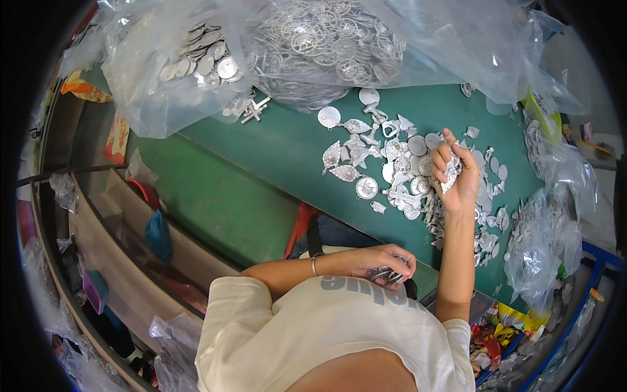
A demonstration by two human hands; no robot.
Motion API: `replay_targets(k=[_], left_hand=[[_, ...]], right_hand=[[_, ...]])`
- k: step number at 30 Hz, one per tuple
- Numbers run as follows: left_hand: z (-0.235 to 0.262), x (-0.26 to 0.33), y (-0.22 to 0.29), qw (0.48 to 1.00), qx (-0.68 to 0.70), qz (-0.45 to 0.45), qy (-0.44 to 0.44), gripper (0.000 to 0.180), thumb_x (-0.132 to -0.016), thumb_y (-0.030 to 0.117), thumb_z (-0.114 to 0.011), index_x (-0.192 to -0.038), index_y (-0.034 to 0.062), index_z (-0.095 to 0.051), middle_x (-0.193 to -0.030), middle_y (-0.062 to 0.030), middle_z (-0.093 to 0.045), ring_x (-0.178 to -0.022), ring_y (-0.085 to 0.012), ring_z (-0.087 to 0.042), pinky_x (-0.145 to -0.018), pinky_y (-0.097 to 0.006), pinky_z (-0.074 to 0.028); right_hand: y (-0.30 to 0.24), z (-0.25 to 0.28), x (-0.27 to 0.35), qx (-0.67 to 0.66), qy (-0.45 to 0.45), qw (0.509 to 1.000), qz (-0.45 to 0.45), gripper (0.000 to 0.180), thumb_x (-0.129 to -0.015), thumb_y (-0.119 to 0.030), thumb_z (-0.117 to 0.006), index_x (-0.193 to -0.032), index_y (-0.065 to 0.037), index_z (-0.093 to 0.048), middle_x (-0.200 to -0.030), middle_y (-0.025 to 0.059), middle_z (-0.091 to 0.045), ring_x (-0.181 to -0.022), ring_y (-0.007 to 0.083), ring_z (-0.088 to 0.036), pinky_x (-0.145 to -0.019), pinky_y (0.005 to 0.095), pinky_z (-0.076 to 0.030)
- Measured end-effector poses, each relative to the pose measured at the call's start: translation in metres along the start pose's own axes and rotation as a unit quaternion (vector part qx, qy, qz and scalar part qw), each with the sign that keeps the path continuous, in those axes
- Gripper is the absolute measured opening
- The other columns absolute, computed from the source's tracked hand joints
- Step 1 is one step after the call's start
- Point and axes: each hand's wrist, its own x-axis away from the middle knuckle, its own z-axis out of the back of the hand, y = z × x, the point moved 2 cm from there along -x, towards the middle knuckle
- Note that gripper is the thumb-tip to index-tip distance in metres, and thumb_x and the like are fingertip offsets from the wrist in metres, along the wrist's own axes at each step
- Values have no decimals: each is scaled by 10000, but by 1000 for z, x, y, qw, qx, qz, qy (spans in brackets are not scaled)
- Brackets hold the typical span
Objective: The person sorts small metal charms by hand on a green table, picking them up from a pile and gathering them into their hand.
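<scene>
Close to my chest, my left hand (381, 262) is curled around several small silver metal pieces (390, 273); fingers cover most of them. Over the table, my right hand (461, 179) is raised with bent fingers, gripping a silver pendant (450, 172) whose shape is partly hidden. Beneath and beside that hand spreads a loose pile of silver pendants (400, 160), some round, some leaf-shaped or drop-shaped. A round medallion (367, 188) lies at the pile's near left. One plain disc (329, 117) sits at its far left.
Across the back of the green table (261, 153) lie clear plastic bags with silver discs (206, 65) and ring-shaped pieces (313, 46). A silver cross (255, 110) lies beside them. Another filled bag (543, 248) stands at right. Shelves with bins (124, 255) run along the left.
</scene>
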Motion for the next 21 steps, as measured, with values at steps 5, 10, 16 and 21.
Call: replay_targets(k=[5,10,16,21], left_hand=[[2,-1,0,1000,9,6,1,190,-816,211,-590,-806,33,-525,-662,-46,-541,-516,-97,-554,-371,-171,-356],[2,0,3,1000,6,20,5,179,-810,177,-584,-838,10,-527,-668,-64,-527,-552,-107,-526,-422,-185,-353],[0,2,4,1000,4,16,7,178,-810,176,-584,-842,11,-527,-671,-70,-534,-552,-100,-523,-417,-185,-348],[1,2,4,1000,4,0,2,187,-826,206,-579,-815,28,-520,-657,-50,-537,-528,-100,-559,-366,-166,-354]], right_hand=[[11,-7,0,439,65,894,56,212,-866,-219,-519,-972,-46,-581,-596,13,-483,-492,141,-432,-436,237,-358],[41,-35,-6,870,94,439,203,359,-782,-353,-641,-868,-7,-609,-615,194,-598,-599,341,-613,-527,411,-468],[41,-34,-18,870,56,451,192,300,-743,-288,-681,-774,-4,-588,-604,165,-584,-555,296,-589,-508,398,-462],[12,-9,-13,506,55,859,44,163,-815,-189,-593,-814,-32,-553,-601,40,-531,-484,144,-489,-408,264,-353]])
